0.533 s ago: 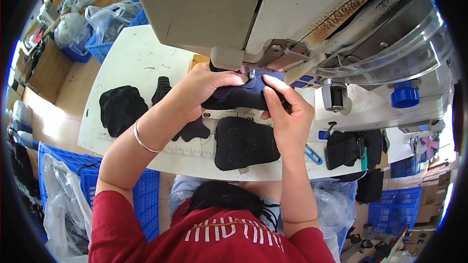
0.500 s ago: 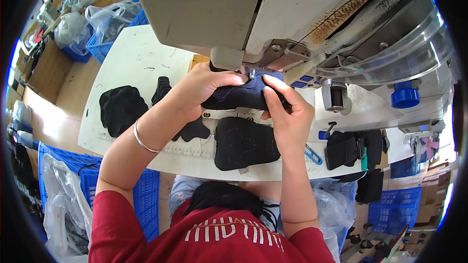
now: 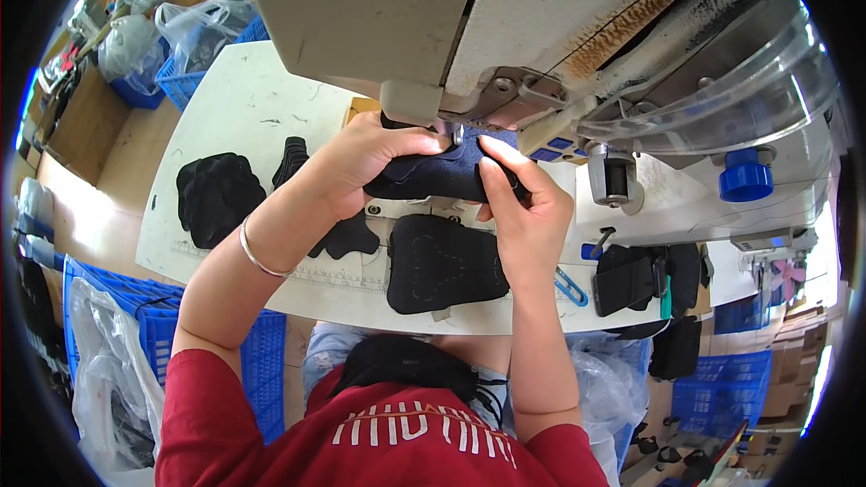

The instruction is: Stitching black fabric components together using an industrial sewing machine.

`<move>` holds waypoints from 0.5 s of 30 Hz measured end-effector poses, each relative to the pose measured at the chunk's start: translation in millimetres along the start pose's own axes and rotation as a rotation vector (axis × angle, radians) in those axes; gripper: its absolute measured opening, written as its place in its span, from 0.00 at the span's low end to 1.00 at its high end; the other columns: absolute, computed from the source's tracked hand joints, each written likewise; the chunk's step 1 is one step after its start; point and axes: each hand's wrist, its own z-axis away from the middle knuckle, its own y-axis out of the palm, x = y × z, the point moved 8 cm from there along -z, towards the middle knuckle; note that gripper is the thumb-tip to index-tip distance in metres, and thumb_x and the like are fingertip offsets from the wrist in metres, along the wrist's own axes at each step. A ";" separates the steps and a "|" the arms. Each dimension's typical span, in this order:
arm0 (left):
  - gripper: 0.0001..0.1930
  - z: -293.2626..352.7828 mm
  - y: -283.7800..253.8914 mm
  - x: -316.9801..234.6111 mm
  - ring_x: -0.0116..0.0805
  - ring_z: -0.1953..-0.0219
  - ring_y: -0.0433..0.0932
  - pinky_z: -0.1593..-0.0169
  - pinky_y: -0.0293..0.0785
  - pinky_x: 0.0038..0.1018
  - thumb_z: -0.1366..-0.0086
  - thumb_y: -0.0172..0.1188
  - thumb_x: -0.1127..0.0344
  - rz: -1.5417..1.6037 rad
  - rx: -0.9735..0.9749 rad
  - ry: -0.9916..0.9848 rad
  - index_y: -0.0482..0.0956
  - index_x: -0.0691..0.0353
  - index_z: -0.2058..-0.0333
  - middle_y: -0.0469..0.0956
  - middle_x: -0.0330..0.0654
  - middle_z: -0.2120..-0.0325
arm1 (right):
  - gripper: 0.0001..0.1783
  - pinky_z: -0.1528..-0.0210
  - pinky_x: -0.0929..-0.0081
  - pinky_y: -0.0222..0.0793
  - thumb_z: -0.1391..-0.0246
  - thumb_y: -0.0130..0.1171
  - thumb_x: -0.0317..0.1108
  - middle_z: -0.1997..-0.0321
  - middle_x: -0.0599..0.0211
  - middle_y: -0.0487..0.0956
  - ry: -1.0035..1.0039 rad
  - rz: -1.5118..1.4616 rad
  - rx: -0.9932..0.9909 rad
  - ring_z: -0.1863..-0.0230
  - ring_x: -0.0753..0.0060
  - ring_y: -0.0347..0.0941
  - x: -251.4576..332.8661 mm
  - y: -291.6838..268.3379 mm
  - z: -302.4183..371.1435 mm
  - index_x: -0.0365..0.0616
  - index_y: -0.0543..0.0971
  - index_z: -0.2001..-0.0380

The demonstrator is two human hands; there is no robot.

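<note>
A dark navy and black fabric piece [image 3: 431,179] lies under the presser foot [image 3: 455,134] of a sewing machine [image 3: 370,18]. My left hand [image 3: 363,160] grips its left side, the thumb pressed on top close to the foot. On the right side, my right hand [image 3: 528,198] pinches the edge between thumb and fingers; some fingertips are hidden beneath the fabric. A black padded piece with stitched lines [image 3: 446,263] lies flat nearer me, and a small black cut shape [image 3: 347,236] rests below my left wrist.
Stacks of black pieces [image 3: 216,198] sit on the white table [image 3: 203,122] at left. At right are a blue thread snipper [image 3: 570,287] and more black pieces [image 3: 622,281]. Blue crates [image 3: 262,370] stand beside me. The machine head overhangs my hands.
The whole view has shifted slightly to the left. Both hands keep the same grip on the fabric piece by the presser foot.
</note>
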 end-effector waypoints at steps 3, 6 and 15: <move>0.09 -0.9 -0.7 0.7 0.26 0.68 0.78 0.61 0.75 0.22 0.46 0.62 0.71 -0.008 0.006 0.023 0.80 0.64 0.65 0.79 0.39 0.69 | 0.12 0.79 0.89 0.62 0.45 0.60 0.29 0.73 0.70 0.78 0.000 -0.005 -0.001 0.81 0.86 0.69 -1.5 -0.5 -0.1 0.43 0.81 0.57; 0.08 -0.8 -0.7 -2.1 0.26 0.68 0.78 0.62 0.74 0.22 0.46 0.62 0.71 -0.037 0.030 0.110 0.80 0.64 0.65 0.79 0.39 0.69 | 0.12 0.79 0.89 0.62 0.45 0.60 0.29 0.73 0.71 0.78 0.009 -0.002 -0.001 0.80 0.87 0.69 -1.7 -0.5 -1.1 0.43 0.81 0.57; 0.09 0.6 0.6 -2.5 0.25 0.65 0.76 0.59 0.71 0.23 0.45 0.63 0.70 -0.040 -0.012 0.193 0.81 0.65 0.64 0.79 0.39 0.68 | 0.18 0.73 0.85 0.64 0.48 0.62 0.30 0.65 0.68 0.76 -0.150 0.198 -0.082 0.71 0.83 0.68 -3.5 -12.3 -0.2 0.43 0.77 0.53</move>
